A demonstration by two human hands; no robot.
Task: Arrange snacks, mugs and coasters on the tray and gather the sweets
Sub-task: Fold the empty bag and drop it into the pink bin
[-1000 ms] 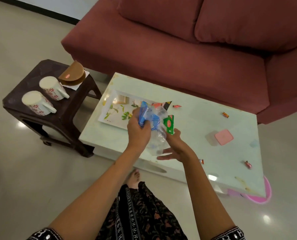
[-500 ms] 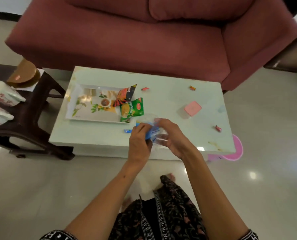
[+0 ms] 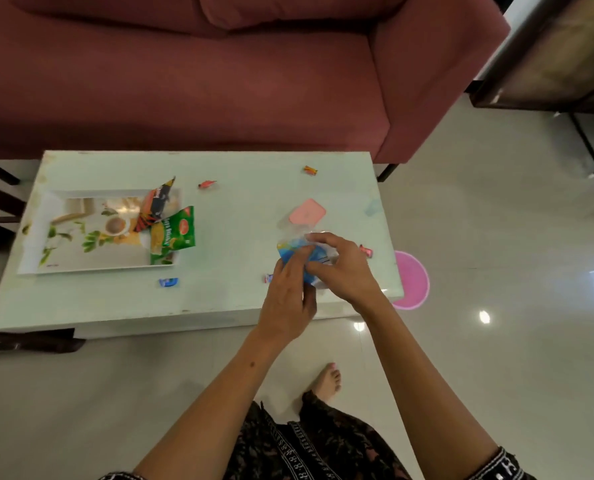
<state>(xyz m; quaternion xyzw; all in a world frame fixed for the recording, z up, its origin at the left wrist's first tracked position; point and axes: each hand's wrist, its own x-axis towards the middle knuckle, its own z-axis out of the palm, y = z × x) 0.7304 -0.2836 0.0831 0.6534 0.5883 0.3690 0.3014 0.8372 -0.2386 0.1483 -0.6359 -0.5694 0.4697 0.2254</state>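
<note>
Maroon sofa [image 3: 198, 74] across the far side, behind the worktop. Pale worktop [image 3: 240, 188] lengthwise in front of it, near edge toward the camera. White floral tray [image 3: 81, 237] on worktop's left part; orange-black snack packet [image 3: 155, 206] and green snack packet [image 3: 174, 235] leaning over tray's right rim, touching each other. Pink round mat [image 3: 411, 278] on floor off worktop's right near corner.

Both hands over worktop's right near area. Left hand [image 3: 288, 299] and right hand [image 3: 344, 268] side by side, each grip closed on clear plastic bag [image 3: 297, 249] with blue print; bag bunched between the fingertips, above the worktop surface. Pink coaster [image 3: 307, 211] flat on worktop just beyond the bag.

Sweets scattered loose on worktop: orange sweet [image 3: 310, 170] near far edge, red sweet [image 3: 206, 184] beside tray's far right corner, blue sweet [image 3: 168, 282] near front edge, red-white sweet [image 3: 268, 278] just left of left hand, red sweet at right edge [image 3: 366, 251] just right of right hand.
</note>
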